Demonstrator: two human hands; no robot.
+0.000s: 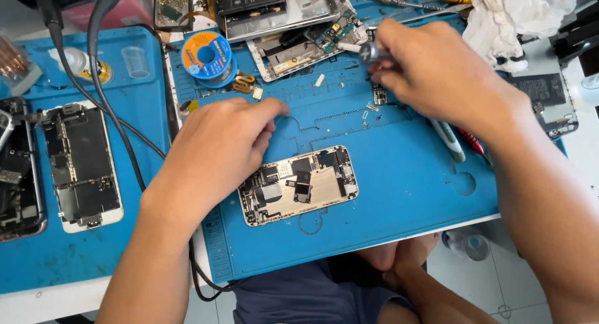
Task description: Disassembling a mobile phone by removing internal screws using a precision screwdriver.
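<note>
An opened phone body (298, 185) with its inner boards showing lies on a blue work mat (399, 186). My left hand (218, 150) rests on the mat just left of it, fingers curled, touching the phone's upper left corner. My right hand (437, 71) is farther back and to the right, closed around a small metal-tipped screwdriver (369, 52). Its tip is hidden behind the hand, near a small dark part (379, 95) and tiny loose screws (372, 107) on the mat.
A second blue mat (75, 249) at left holds another opened phone (81, 165) and a dark frame (15, 174). A black cable (118, 124) crosses it. A blue solder spool (208, 57), stripped phone housings (281, 12), white cloth (515, 18), tweezers (450, 140) lie behind.
</note>
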